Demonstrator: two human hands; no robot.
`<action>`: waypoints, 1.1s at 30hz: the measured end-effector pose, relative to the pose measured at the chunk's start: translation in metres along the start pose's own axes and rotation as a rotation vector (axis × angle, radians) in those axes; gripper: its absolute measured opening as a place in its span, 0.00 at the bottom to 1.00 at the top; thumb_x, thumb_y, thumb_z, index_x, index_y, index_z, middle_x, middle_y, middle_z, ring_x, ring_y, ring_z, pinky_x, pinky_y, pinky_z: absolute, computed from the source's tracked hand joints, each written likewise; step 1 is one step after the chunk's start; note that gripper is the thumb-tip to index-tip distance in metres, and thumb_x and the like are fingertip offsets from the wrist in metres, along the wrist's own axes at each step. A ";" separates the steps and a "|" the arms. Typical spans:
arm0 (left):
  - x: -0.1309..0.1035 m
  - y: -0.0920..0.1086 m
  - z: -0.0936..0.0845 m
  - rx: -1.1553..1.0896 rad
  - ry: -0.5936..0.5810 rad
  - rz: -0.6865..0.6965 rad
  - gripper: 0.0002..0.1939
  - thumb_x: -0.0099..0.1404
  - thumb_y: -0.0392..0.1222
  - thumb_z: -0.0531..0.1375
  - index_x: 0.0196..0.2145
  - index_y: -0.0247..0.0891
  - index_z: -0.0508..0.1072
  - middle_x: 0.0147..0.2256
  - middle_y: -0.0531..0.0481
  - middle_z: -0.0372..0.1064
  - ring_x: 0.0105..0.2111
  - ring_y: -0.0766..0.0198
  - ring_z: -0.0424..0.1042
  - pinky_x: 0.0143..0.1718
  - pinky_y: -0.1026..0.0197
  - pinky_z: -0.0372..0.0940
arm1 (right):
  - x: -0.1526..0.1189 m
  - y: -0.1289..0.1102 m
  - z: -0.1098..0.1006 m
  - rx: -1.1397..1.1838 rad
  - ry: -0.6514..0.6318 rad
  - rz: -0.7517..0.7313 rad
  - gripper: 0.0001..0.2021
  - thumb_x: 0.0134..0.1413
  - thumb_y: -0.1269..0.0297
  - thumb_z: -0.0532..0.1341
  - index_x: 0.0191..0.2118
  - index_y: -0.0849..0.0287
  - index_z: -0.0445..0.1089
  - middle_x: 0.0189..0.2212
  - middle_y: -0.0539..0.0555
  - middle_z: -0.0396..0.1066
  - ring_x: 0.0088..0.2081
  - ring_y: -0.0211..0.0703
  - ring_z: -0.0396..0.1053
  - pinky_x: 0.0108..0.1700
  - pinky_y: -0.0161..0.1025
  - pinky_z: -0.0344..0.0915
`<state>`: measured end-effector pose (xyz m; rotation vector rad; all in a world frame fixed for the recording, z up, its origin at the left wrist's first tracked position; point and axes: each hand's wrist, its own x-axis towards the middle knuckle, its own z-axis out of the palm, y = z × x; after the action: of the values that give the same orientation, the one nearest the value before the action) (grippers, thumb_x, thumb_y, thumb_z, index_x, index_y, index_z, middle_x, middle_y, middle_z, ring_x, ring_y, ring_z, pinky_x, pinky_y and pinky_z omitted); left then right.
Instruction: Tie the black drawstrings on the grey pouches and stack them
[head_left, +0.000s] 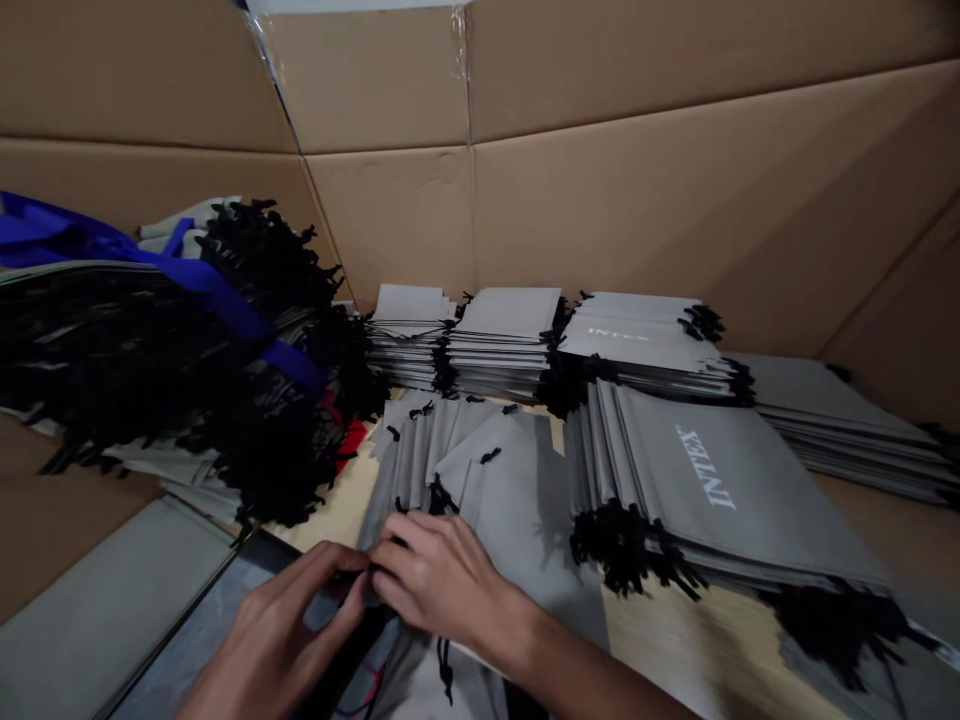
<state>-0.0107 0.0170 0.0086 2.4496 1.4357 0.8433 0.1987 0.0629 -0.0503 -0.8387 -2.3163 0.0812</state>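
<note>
Low in the view, my left hand and my right hand meet with fingertips pinched together. What sits between the fingertips is small and dark, and I cannot make it out. Below them lies a grey cloth bag with a black cord hanging from it. Just beyond my right hand, grey drawstring bags overlap in a row, and a flat grey piece lies beside them.
Tall cardboard walls enclose the far side. Stacks of grey bags line the back. A fanned INTEX stack stands at right. Bundled bags with black cords and a blue strap rise at left.
</note>
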 end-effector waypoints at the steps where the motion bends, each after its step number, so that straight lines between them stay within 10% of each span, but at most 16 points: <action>1: 0.000 -0.001 0.001 -0.002 -0.008 -0.006 0.03 0.77 0.45 0.63 0.45 0.47 0.78 0.36 0.58 0.83 0.34 0.67 0.84 0.38 0.75 0.74 | 0.000 0.000 0.000 0.003 -0.007 0.003 0.05 0.74 0.59 0.66 0.45 0.52 0.76 0.41 0.47 0.77 0.38 0.42 0.74 0.33 0.43 0.60; 17: -0.026 -0.022 0.002 0.122 -0.039 -0.086 0.14 0.79 0.54 0.60 0.52 0.49 0.82 0.46 0.51 0.89 0.44 0.55 0.89 0.44 0.67 0.80 | 0.000 0.004 0.006 -0.001 -0.018 -0.035 0.06 0.73 0.61 0.65 0.41 0.55 0.75 0.38 0.48 0.77 0.35 0.41 0.72 0.33 0.43 0.61; 33: -0.007 -0.003 0.006 -0.059 0.006 -0.003 0.20 0.80 0.49 0.58 0.30 0.43 0.75 0.25 0.55 0.79 0.25 0.65 0.82 0.29 0.73 0.72 | 0.002 0.002 0.000 0.108 -0.011 -0.024 0.04 0.69 0.69 0.65 0.39 0.54 0.74 0.36 0.46 0.77 0.36 0.41 0.69 0.33 0.43 0.58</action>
<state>-0.0121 0.0137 -0.0003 2.4031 1.3965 0.8806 0.1983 0.0657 -0.0497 -0.7582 -2.3088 0.1994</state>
